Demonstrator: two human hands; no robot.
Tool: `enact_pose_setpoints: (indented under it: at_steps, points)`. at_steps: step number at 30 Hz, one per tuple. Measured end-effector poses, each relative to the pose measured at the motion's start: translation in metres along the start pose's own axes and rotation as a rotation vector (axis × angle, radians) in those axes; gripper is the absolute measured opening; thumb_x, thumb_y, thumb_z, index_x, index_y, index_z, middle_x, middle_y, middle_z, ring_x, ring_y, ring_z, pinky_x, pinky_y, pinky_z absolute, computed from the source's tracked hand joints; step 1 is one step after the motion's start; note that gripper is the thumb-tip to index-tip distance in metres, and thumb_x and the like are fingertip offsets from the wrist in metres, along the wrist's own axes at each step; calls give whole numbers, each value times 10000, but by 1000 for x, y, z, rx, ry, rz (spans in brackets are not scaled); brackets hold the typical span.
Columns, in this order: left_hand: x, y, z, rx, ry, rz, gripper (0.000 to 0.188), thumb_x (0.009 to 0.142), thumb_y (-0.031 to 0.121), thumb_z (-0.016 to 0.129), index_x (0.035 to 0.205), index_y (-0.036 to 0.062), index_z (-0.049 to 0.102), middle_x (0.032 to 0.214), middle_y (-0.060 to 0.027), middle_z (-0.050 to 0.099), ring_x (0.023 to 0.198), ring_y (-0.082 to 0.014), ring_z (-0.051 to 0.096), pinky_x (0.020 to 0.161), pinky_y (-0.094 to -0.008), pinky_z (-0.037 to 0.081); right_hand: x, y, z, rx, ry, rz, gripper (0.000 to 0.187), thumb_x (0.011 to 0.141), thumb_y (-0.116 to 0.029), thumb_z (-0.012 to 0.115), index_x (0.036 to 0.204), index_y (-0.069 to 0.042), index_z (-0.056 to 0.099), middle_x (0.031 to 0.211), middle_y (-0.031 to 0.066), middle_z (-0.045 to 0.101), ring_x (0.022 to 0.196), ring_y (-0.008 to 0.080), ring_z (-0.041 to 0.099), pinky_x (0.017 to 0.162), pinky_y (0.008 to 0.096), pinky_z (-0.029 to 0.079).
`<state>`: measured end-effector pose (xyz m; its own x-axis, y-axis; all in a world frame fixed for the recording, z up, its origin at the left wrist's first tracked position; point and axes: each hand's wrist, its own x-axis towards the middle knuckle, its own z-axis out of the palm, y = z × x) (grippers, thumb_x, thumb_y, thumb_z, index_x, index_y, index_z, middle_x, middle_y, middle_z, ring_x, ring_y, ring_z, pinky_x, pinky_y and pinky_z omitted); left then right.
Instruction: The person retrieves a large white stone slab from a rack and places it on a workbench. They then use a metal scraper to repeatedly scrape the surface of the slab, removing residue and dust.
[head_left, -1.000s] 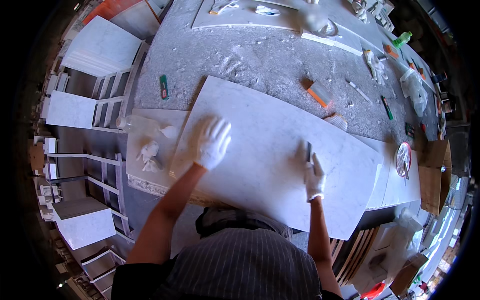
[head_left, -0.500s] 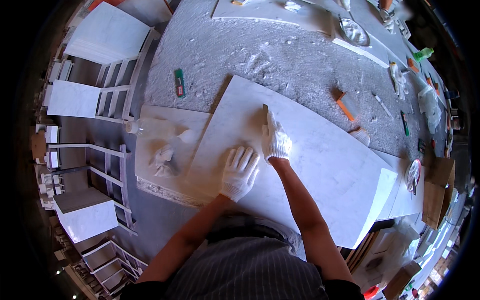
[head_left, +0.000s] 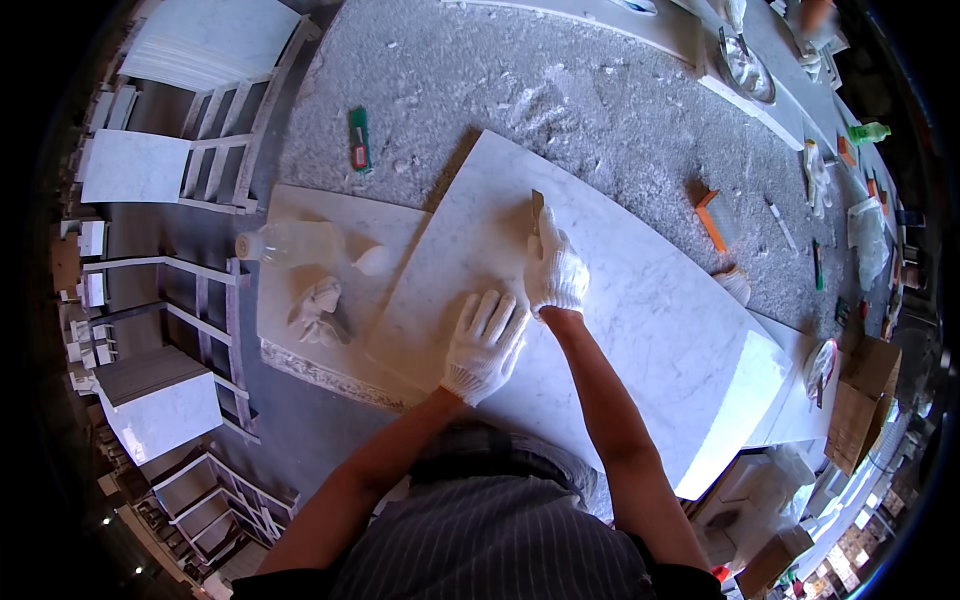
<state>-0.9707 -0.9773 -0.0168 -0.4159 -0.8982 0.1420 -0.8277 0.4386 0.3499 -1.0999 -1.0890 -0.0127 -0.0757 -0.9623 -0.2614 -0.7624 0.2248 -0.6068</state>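
A large white, grey-veined stone slab (head_left: pixel 640 330) lies at an angle in front of me. My left hand (head_left: pixel 485 348), in a white knitted glove, rests flat on it with the fingers stretched out. Just to the right and farther ahead, my gloved right hand (head_left: pixel 557 270) is closed around a small flat metal scraper (head_left: pixel 538 203). Its dark blade sticks out past the fingers, close to the slab's surface. The grip itself is hidden by the glove. Partly under the big slab, on the left, sits another stone slab (head_left: pixel 285 210).
A clear plastic bottle (head_left: pixel 300 243) and crumpled white gloves (head_left: pixel 318 312) lie on the left slab. Beyond are a green packet (head_left: pixel 359 140) and an orange-edged block (head_left: pixel 712 220). A round dish (head_left: pixel 820 370) is at right, slab racks (head_left: pixel 225 140) at left. Another person's hand (head_left: pixel 812 62) shows far right.
The whole view has shifted slightly, so the bench things sit a little differently. My right hand keeps the scraper, at a slightly changed angle. My left hand stays flat on the slab.
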Motion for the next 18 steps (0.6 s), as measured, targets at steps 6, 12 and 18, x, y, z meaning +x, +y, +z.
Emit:
enact_pose_setpoints:
  at_steps: [6,12,18]
  points:
    - [0,0,-1,-17,39,8,416,803,222,644,1183,53,620,1248,-153,554,1197,-349,487,1040,-531,355,-10,37,5,161,148,-97,467,916,-195,501,1378,-135,465,1094,183,632,876,377,646,726,450,524]
    - [0,0,2,26,29,17,407,802,221,644,1173,53,624,1240,-158,561,1196,-354,487,1039,-535,353,0,-7,-6,60,21,-47,385,915,-201,492,1292,-161,556,1111,148,633,978,386,611,818,447,500]
    - [-2,0,4,7,43,8,403,821,228,634,1184,54,619,1250,-168,556,1214,-361,475,1056,-536,332,-27,38,-7,498,-216,-113,422,897,-169,540,1314,-99,543,1167,207,620,1091,364,595,911,390,467]
